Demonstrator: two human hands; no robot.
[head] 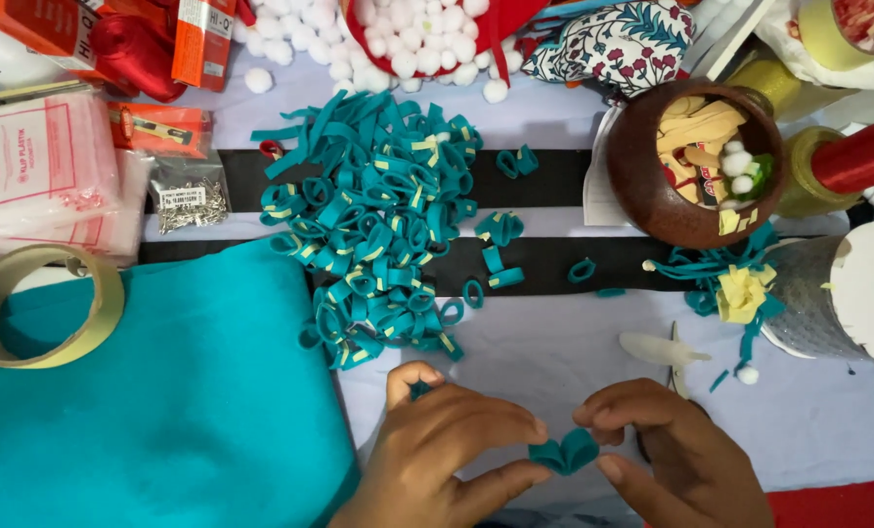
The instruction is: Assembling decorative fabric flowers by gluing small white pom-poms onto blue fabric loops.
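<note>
1. A small folded teal felt piece (564, 455) is being pinched between the fingertips of the left hand (447, 455) and the right hand (677, 455), low in the view, just above the pale cloth (574, 362) covering the work surface.
2. Both hands are being kept closed on that piece; nothing else is being gripped, though a scrap of teal is showing behind the left thumb.
3. The fold is judged likely to spring open if the pinch is being loosened, since the felt looks springy and the two loops are being held only at their base.
4. The piece could be dropped among the heap of teal loops (378, 235) lying just beyond the hands, where it would be hard to tell apart.
5. A pair of scissors (667, 352) with pale handles is lying near the right hand; it could be knocked by a careless wrist.
6. The surface is being crowded: a teal felt sheet (183, 391) and a tape roll (41, 303) at the left, a brown bowl (642, 186) of scraps at the right, white pompoms (398, 39) at the far edge.
7. Of the room, nothing beyond the table is being shown.
</note>
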